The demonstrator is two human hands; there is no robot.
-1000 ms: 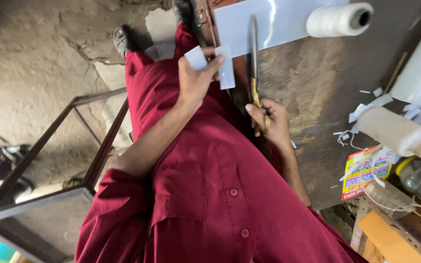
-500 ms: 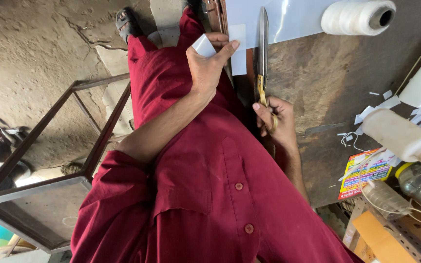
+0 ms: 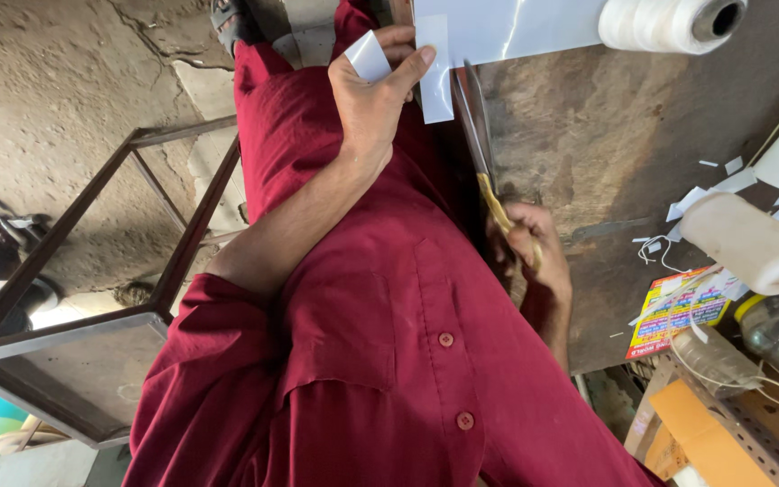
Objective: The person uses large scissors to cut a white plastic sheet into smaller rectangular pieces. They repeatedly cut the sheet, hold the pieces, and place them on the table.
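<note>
I am mid-cut: left hand point(image 3: 373, 106) pinches the white strip point(image 3: 435, 77); right hand point(image 3: 534, 252) grips scissors point(image 3: 484, 167); closing blades squarely comes next.

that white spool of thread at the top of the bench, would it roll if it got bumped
Probably. The white thread spool lies on its side on the brown workbench, so its round body could roll. It looks fairly light, wound on a hollow core. The white sheet beside it would hardly stop it.

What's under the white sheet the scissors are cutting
Under the white sheet lies the worn brown tabletop. The scissors and left hand meet its edge; anything beneath its middle is covered.
</note>
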